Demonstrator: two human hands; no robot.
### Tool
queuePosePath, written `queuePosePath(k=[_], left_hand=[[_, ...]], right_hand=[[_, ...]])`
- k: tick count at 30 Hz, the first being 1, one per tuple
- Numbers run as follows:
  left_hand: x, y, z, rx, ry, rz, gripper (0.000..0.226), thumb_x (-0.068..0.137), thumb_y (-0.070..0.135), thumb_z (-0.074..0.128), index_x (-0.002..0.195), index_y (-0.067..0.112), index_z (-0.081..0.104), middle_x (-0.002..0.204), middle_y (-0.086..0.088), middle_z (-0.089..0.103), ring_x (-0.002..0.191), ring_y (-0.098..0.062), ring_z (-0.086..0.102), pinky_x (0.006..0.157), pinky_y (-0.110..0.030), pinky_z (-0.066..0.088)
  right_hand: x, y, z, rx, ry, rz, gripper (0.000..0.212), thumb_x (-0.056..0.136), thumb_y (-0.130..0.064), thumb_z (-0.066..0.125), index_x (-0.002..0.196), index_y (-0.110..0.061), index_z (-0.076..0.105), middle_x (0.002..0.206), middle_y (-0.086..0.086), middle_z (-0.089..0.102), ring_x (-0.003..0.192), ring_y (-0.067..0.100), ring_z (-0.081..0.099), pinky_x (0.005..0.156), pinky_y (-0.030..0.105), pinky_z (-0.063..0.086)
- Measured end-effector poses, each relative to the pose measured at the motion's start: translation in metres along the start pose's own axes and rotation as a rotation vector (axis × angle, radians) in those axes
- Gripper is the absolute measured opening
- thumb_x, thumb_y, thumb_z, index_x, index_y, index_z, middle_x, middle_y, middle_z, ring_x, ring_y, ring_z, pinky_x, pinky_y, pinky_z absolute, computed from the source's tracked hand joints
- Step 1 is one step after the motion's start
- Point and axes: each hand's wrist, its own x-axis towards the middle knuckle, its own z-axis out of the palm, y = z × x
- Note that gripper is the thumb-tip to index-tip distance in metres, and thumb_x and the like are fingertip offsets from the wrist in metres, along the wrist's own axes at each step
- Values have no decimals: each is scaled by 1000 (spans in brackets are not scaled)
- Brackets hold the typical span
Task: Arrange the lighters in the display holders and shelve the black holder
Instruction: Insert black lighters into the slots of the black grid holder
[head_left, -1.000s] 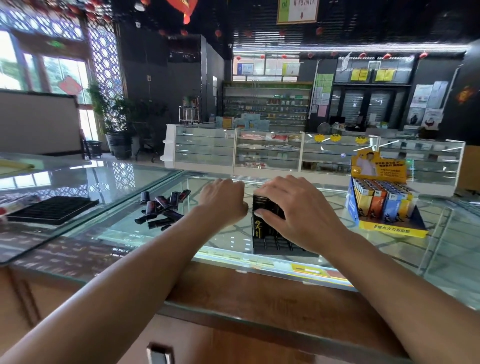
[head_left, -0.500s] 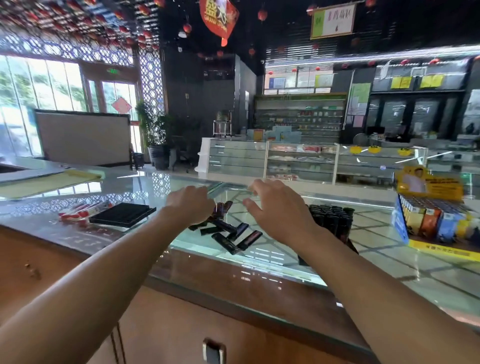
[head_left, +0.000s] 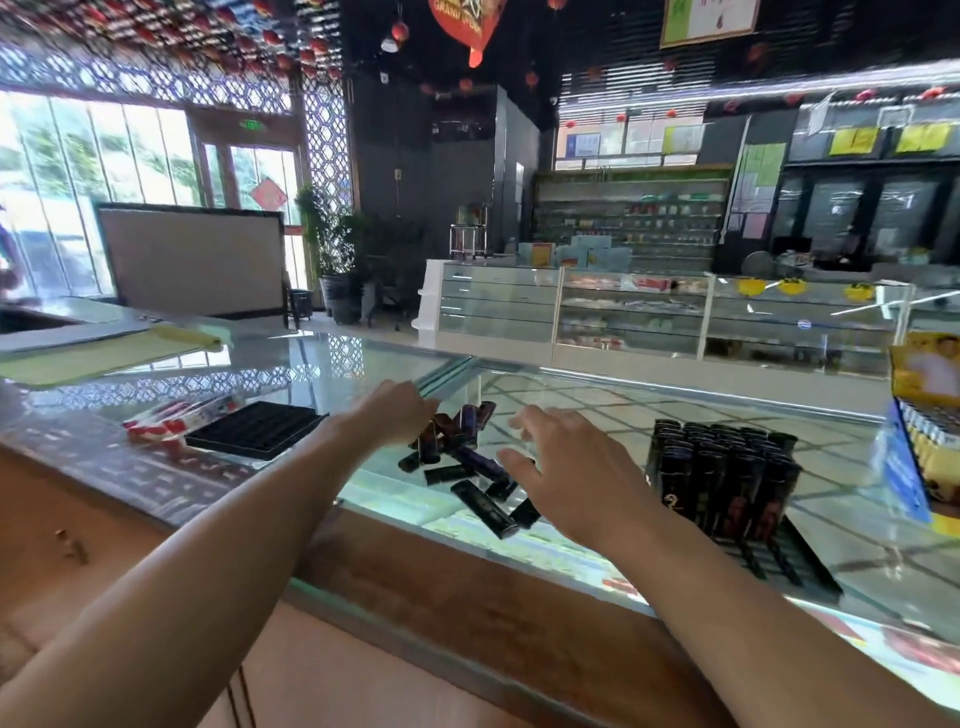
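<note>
A pile of several loose black lighters (head_left: 465, 457) lies on the glass counter (head_left: 597, 410) in front of me. My left hand (head_left: 395, 415) reaches onto the pile's far left side, fingers bent over the lighters; whether it grips one is hidden. My right hand (head_left: 566, 467) hovers over the pile's right side with fingers spread and holds nothing. A black holder (head_left: 727, 483) with several upright black lighters stands to the right. A second, empty black holder (head_left: 257, 428) lies flat at the left.
A yellow and blue display box of coloured lighters (head_left: 924, 447) stands at the far right edge. Red and white packets (head_left: 171, 418) lie beside the empty holder. A yellow-green sheet (head_left: 104, 353) lies far left. The counter has a wooden front edge (head_left: 467, 597).
Both hands left the filled black holder and moved left to the pile of loose lighters. My view swung left, so the holder now stands to the right of my hands.
</note>
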Motion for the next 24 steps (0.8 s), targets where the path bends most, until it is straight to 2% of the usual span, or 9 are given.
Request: queuePosePath(k=[2, 4, 7, 10, 12, 14, 18, 21, 24], left_hand=[[2, -1, -1, 11, 21, 44, 40, 113, 33, 35, 95, 5, 56, 67, 3, 45, 48, -7, 39, 41, -15, 38], [1, 0, -4, -25, 13, 82, 43, 111, 37, 41, 82, 7, 52, 67, 2, 48, 48, -8, 40, 47, -18, 40], [-3, 5, -6, 13, -23, 105, 48, 106, 52, 47, 106, 7, 63, 79, 0, 60, 62, -11, 53, 55, -22, 43], [-9, 13, -2, 265, 7, -26, 86, 94, 84, 26, 123, 13, 65, 102, -6, 66, 89, -20, 63, 83, -30, 54], [-9, 20, 6, 372, -11, -79, 102, 86, 93, 15, 132, 15, 63, 127, -12, 65, 113, -26, 62, 98, -39, 53], [-8, 23, 11, 400, -40, -84, 106, 83, 95, 12, 134, 17, 62, 141, -14, 58, 124, -30, 58, 99, -41, 53], [-8, 22, 11, 374, -75, -50, 100, 85, 93, 19, 129, 13, 60, 136, -16, 61, 116, -31, 63, 99, -46, 55], [-14, 25, 2, 296, -166, -21, 103, 87, 91, 17, 137, 11, 60, 149, -16, 54, 130, -34, 56, 107, -49, 49], [-13, 22, -16, 138, -339, -10, 71, 102, 70, 36, 137, 13, 60, 161, -13, 38, 129, -31, 54, 93, -41, 56]], right_hand=[[0, 1, 0, 3, -6, 4, 41, 107, -50, 48, 141, -27, 53, 136, -5, 63, 125, 18, 57, 93, 37, 47], [-2, 1, -1, 11, -18, 9, 39, 107, -48, 50, 141, -28, 53, 139, -6, 62, 127, 17, 56, 93, 35, 44], [-5, 2, -4, 15, -28, 15, 34, 106, -46, 51, 135, -28, 56, 135, -7, 64, 124, 17, 56, 91, 35, 44], [-9, 3, -10, -30, -23, 6, 34, 106, -45, 52, 135, -27, 57, 130, -5, 65, 122, 18, 56, 91, 35, 46], [-11, 6, -14, -68, -9, -10, 34, 106, -43, 52, 136, -26, 57, 128, -6, 66, 121, 17, 56, 93, 35, 48], [-14, 8, -16, -74, 3, -14, 33, 106, -41, 52, 134, -26, 58, 126, -6, 66, 120, 16, 57, 94, 35, 49], [-18, 10, -17, -70, 2, -17, 30, 106, -39, 52, 131, -25, 60, 123, -6, 67, 118, 16, 56, 87, 33, 46], [-20, 7, -17, -58, -9, -25, 27, 106, -40, 53, 129, -26, 60, 120, -6, 67, 117, 16, 56, 82, 32, 41], [-20, 3, -15, -48, -25, -36, 26, 106, -39, 53, 128, -26, 59, 119, -6, 66, 116, 17, 56, 82, 33, 41]])
